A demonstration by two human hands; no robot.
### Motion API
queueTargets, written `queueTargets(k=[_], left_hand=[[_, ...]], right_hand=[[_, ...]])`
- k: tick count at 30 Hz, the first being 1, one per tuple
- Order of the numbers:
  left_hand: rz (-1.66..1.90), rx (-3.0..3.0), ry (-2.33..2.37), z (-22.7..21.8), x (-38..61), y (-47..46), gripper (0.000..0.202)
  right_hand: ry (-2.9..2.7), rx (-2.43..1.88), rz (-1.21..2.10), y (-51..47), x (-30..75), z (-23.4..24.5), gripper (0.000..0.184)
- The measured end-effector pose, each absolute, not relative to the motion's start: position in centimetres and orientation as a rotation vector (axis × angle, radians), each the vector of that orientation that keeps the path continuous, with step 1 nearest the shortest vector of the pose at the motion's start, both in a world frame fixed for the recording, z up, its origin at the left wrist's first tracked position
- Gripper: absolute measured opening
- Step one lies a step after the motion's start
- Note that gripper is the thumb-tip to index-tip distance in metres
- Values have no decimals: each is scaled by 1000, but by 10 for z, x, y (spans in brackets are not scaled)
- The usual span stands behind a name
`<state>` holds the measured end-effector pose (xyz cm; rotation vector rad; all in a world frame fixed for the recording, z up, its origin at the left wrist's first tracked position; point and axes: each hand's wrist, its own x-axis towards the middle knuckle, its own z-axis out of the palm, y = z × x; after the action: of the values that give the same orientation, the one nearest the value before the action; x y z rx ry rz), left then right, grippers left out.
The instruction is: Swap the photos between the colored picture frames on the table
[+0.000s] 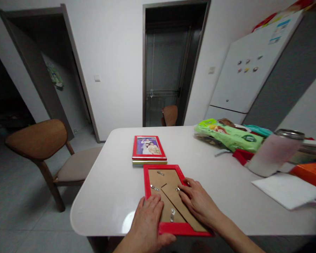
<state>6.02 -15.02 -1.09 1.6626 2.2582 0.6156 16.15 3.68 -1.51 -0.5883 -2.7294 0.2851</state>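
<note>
A red picture frame (173, 230) lies face down near the table's front edge, its brown backing board (158, 179) and folded stand (179, 203) showing. My left hand (149, 218) holds the frame's lower left corner, fingers on the board and thumb along the bottom edge. My right hand (197, 202) grips the right side with bent fingers, the tips at a small metal clip (177, 189). Other metal clips sit at the top, left and bottom of the board. Just beyond, another red frame (149, 147) with a photo faces up on a gold-edged one (149, 162).
On the table's right are a green package (229, 135), a pinkish jar (276, 153) with a metal lid, a white sheet (289, 189) and an orange box (310, 175). A wooden chair (39, 138) stands left; another chair (170, 115) is behind the white table (102, 203).
</note>
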Motion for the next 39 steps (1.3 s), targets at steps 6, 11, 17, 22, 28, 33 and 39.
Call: queueTargets(k=[6, 11, 17, 22, 28, 33, 39], left_hand=[[616, 1675, 2292, -8, 62, -151, 75], [631, 1713, 2297, -10, 63, -151, 74], [656, 1727, 2322, -14, 63, -151, 73], [659, 1743, 2323, -12, 63, -151, 72], [627, 1739, 2323, -7, 64, -152, 72], [640, 1747, 2323, -8, 62, -153, 73], [639, 1762, 2317, -9, 60, -155, 72]], right_hand=[[-2709, -554, 321, 39, 168, -19, 34], [-2719, -455, 235, 24, 178, -18, 34], [-2799, -26, 308, -5, 188, -10, 27], [-2846, 40, 281, -7, 190, -3, 28], [-2868, 152, 292, -5, 191, 0, 32], [-2916, 167, 243, -4, 190, -3, 38], [-2907, 197, 281, -4, 189, -4, 33]])
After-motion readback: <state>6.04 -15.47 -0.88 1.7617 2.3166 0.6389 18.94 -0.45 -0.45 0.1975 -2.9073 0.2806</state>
